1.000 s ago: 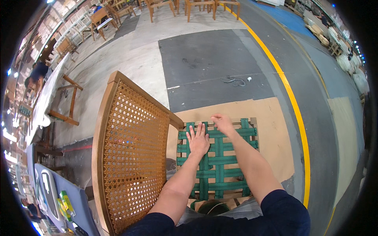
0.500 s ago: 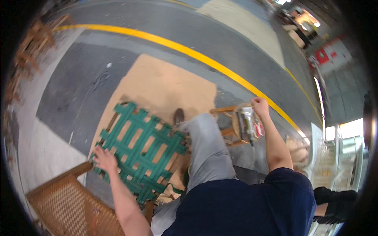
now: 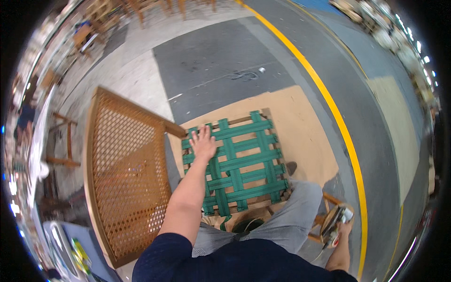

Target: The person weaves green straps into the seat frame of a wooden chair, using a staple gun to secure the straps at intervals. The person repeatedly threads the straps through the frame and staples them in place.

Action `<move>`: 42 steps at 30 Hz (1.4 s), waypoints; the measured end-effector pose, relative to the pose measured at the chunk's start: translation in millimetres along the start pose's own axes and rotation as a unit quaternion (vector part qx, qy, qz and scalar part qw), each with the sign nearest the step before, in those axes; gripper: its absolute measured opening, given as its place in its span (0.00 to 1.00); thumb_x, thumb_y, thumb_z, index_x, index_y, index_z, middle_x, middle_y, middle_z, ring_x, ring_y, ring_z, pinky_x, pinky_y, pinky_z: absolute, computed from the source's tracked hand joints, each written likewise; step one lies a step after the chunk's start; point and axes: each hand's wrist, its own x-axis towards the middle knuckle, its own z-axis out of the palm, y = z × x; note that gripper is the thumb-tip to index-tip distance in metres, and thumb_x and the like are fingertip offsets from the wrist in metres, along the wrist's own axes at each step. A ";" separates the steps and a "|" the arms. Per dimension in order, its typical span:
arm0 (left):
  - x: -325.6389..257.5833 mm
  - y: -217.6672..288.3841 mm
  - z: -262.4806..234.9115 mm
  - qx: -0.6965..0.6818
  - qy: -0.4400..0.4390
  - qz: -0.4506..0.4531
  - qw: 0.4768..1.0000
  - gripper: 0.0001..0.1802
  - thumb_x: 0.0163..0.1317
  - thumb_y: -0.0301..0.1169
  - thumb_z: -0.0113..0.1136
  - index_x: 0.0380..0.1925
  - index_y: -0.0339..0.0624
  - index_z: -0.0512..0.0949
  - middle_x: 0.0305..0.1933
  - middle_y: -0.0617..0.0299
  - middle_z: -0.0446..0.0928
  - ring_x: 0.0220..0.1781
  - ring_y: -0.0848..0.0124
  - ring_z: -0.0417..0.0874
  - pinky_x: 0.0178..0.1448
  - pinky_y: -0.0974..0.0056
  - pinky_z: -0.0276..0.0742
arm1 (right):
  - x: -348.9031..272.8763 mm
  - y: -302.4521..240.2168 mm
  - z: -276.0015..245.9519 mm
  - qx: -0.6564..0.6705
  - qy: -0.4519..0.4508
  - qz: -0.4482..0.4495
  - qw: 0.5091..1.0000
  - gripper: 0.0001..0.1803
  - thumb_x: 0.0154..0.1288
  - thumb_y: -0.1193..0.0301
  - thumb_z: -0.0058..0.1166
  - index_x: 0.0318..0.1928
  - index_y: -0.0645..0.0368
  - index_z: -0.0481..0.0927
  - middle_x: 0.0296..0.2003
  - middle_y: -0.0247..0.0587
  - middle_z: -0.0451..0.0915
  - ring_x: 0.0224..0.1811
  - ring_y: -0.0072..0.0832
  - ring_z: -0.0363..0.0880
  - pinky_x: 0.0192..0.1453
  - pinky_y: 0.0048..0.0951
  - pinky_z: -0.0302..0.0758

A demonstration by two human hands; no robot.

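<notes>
A chair frame lies low before me, its seat crossed by woven green webbing straps. My left hand rests on the straps at the seat's back left, fingers spread. The chair's caned wooden backrest leans out to the left. At the lower right, my right hand is curled at a silver-and-dark tool, apparently a staple gun with a hose, over a small wooden stool. Its fingertips are partly hidden. Something red and white sits beside the tool. A loose strap end hangs at the seat's near edge.
Brown cardboard lies under the chair, on a grey floor with a yellow line to the right. Wooden chair frames stand at the far left. A blue-grey surface with a yellow-green item is at the lower left.
My view has turned left, bringing the backrest fully into sight. My right hand has gone from a closed fist beside the stool to the tool. My left hand stays on the webbing.
</notes>
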 end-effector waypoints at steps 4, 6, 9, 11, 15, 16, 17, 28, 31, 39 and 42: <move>-5.7 -1.5 -6.0 -0.051 -0.045 -0.018 0.998 0.37 0.80 0.49 0.44 0.86 0.64 0.50 0.91 0.75 0.41 0.91 0.46 0.36 0.89 0.36 0.33 | -11.1 -15.1 -5.1 0.170 0.001 -0.083 0.982 0.44 0.44 0.82 0.60 0.69 0.65 0.72 0.54 0.50 0.84 0.58 0.48 0.81 0.65 0.39 0.75; -8.1 -2.4 -8.4 -0.060 -0.019 -0.012 0.998 0.36 0.81 0.48 0.43 0.86 0.64 0.50 0.91 0.75 0.41 0.91 0.48 0.35 0.90 0.39 0.31 | -24.7 -39.4 -18.0 0.201 -0.001 -0.131 0.971 0.42 0.45 0.83 0.59 0.68 0.66 0.72 0.55 0.45 0.82 0.57 0.44 0.80 0.64 0.37 0.75; -8.7 -4.1 -8.6 -0.075 -0.020 -0.015 0.997 0.36 0.81 0.46 0.42 0.86 0.63 0.49 0.91 0.76 0.41 0.91 0.50 0.34 0.90 0.41 0.30 | -43.4 -118.0 -36.6 0.246 -0.028 -0.242 0.938 0.34 0.52 0.83 0.64 0.64 0.65 0.75 0.54 0.40 0.81 0.55 0.37 0.79 0.63 0.36 0.75; -7.3 -6.1 -7.2 -0.085 -0.048 -0.021 0.995 0.36 0.82 0.46 0.43 0.86 0.63 0.49 0.91 0.76 0.41 0.91 0.50 0.34 0.90 0.41 0.30 | -61.5 -191.1 -39.7 0.308 -0.128 -0.241 0.912 0.31 0.60 0.75 0.71 0.63 0.61 0.76 0.53 0.38 0.82 0.54 0.33 0.79 0.62 0.36 0.75; -4.5 -10.4 -4.1 -0.088 -0.044 -0.020 0.995 0.36 0.81 0.47 0.44 0.86 0.66 0.50 0.91 0.77 0.41 0.91 0.50 0.35 0.90 0.40 0.31 | -120.8 -349.4 6.2 0.328 -0.297 -0.200 0.874 0.31 0.65 0.63 0.75 0.64 0.61 0.77 0.50 0.38 0.83 0.47 0.30 0.82 0.51 0.34 0.80; -4.7 -10.9 -3.8 -0.090 -0.042 -0.019 0.995 0.36 0.81 0.46 0.44 0.86 0.66 0.50 0.91 0.77 0.41 0.91 0.51 0.35 0.90 0.40 0.31 | -141.2 -384.3 27.7 0.318 -0.336 -0.200 0.864 0.30 0.66 0.62 0.74 0.62 0.62 0.77 0.49 0.38 0.83 0.44 0.28 0.83 0.46 0.33 0.80; -4.8 -11.4 -3.9 -0.083 -0.009 -0.013 0.996 0.36 0.81 0.46 0.45 0.86 0.66 0.50 0.91 0.77 0.41 0.91 0.51 0.35 0.90 0.40 0.31 | -163.2 -419.0 53.7 0.312 -0.378 -0.257 0.833 0.30 0.67 0.60 0.74 0.61 0.63 0.77 0.49 0.38 0.83 0.43 0.27 0.83 0.44 0.31 0.81; -3.1 -14.0 -8.9 -0.140 -0.043 -0.023 0.989 0.35 0.79 0.38 0.49 0.84 0.65 0.56 0.90 0.76 0.45 0.91 0.52 0.37 0.90 0.39 0.34 | -333.5 -580.4 218.3 0.167 -0.519 -0.282 0.789 0.26 0.74 0.53 0.65 0.55 0.63 0.76 0.42 0.39 0.80 0.25 0.26 0.79 0.26 0.33 0.78; -1.8 -13.9 -8.9 -0.140 -0.046 -0.028 0.989 0.35 0.79 0.37 0.49 0.83 0.65 0.56 0.90 0.76 0.46 0.91 0.52 0.37 0.90 0.39 0.35 | -337.8 -582.3 230.7 0.151 -0.507 -0.289 0.798 0.22 0.75 0.54 0.63 0.54 0.60 0.77 0.42 0.38 0.80 0.25 0.27 0.79 0.25 0.32 0.77; -1.0 -12.1 -8.6 -0.141 -0.042 -0.033 0.989 0.35 0.78 0.35 0.50 0.83 0.68 0.57 0.90 0.77 0.46 0.91 0.52 0.38 0.90 0.39 0.34 | -337.7 -581.4 250.7 0.157 -0.513 -0.317 0.782 0.17 0.75 0.57 0.63 0.50 0.55 0.78 0.35 0.33 0.80 0.22 0.25 0.77 0.23 0.32 0.74; -1.0 -13.2 -6.3 -0.141 -0.036 -0.030 0.989 0.35 0.78 0.35 0.51 0.83 0.67 0.58 0.89 0.76 0.48 0.91 0.50 0.39 0.90 0.38 0.35 | -340.7 -580.4 251.4 0.152 -0.512 -0.335 0.776 0.14 0.76 0.57 0.62 0.46 0.54 0.79 0.32 0.32 0.79 0.22 0.23 0.76 0.24 0.31 0.75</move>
